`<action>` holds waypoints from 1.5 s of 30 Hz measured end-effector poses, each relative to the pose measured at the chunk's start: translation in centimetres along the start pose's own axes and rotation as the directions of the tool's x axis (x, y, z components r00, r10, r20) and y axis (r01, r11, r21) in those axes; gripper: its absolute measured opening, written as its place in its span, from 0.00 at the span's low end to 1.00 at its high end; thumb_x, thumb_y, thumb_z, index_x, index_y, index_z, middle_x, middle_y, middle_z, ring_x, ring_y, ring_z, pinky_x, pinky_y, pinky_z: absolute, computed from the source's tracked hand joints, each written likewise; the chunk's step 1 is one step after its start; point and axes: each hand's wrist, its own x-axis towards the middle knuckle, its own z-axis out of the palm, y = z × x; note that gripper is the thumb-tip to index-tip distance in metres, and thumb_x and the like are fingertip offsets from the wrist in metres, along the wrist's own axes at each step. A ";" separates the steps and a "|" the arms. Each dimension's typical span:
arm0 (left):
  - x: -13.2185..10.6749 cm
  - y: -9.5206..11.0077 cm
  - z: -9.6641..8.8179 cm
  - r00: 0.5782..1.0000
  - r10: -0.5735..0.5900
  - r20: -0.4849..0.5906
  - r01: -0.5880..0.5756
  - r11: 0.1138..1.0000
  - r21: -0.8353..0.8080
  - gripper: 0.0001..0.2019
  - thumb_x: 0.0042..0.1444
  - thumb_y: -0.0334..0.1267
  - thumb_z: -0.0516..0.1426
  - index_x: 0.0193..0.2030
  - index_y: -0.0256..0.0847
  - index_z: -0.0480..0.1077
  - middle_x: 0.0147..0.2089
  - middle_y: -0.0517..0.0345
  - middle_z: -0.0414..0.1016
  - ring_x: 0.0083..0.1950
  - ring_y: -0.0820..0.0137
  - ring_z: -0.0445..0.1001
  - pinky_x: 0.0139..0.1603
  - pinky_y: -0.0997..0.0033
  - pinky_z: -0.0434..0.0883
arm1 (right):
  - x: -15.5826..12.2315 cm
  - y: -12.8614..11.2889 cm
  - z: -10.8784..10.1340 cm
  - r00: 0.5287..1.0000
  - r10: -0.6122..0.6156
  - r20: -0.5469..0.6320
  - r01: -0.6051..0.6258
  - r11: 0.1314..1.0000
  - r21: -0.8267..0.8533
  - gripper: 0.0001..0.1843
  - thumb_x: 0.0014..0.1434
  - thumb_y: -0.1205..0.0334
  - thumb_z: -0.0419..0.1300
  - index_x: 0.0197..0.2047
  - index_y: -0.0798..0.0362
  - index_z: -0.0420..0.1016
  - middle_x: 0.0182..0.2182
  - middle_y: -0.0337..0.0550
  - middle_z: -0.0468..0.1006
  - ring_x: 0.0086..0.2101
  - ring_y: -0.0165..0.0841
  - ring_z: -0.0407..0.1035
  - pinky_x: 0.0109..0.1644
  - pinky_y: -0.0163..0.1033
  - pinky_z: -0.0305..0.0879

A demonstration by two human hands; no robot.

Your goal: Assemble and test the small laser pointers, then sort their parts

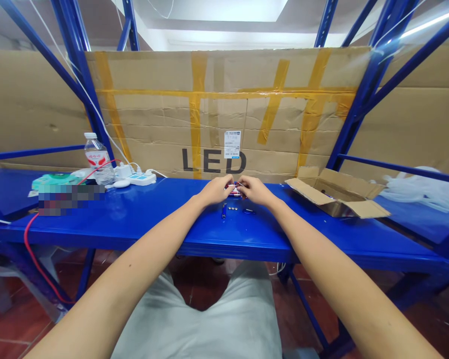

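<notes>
My left hand (pixel 217 189) and my right hand (pixel 255 190) meet over the blue shelf (pixel 164 224), fingers pinched together on a small red object (pixel 233 188) held between them. It is too small to name. Just in front of my hands several tiny parts lie on the shelf: a short dark pin (pixel 224 211), small round metal pieces (pixel 233 208) and a dark clip-like bit (pixel 249 211).
An open cardboard box (pixel 336 192) sits to the right, with white gloves (pixel 422 192) beyond it. On the left stand a water bottle (pixel 98 158), a white power strip (pixel 140 178) and a red cable (pixel 33 254). A taped cardboard sheet marked LED (pixel 224 109) backs the shelf.
</notes>
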 end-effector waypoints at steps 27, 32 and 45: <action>1.6 0.3 0.2 0.842 -0.368 0.394 0.535 0.667 -0.519 0.11 0.55 0.40 0.53 0.24 0.40 0.61 0.18 0.64 0.56 0.18 0.77 0.50 0.22 0.71 0.49 | 0.0 0.1 -0.1 1.000 -0.010 -0.028 0.007 0.995 -0.100 0.06 0.52 0.72 0.53 0.27 0.53 0.66 0.18 0.35 0.72 0.21 0.29 0.66 0.29 0.32 0.59; 1.5 -0.4 0.2 0.948 -0.247 0.203 0.289 0.932 -0.217 0.08 0.51 0.39 0.55 0.27 0.38 0.71 0.23 0.61 0.67 0.26 0.73 0.64 0.28 0.71 0.58 | 0.1 0.7 -0.7 0.975 0.188 0.122 -0.172 0.976 -0.133 0.06 0.53 0.73 0.55 0.28 0.52 0.66 0.21 0.39 0.76 0.20 0.30 0.68 0.27 0.33 0.62; 1.5 2.0 0.1 0.904 -0.081 0.421 -0.048 0.957 0.286 0.05 0.49 0.36 0.61 0.34 0.42 0.78 0.33 0.51 0.78 0.35 0.63 0.73 0.34 0.69 0.61 | -0.5 1.3 -1.4 0.909 0.340 0.239 -0.282 0.927 -0.247 0.09 0.49 0.76 0.58 0.25 0.52 0.65 0.21 0.42 0.76 0.20 0.33 0.70 0.25 0.35 0.63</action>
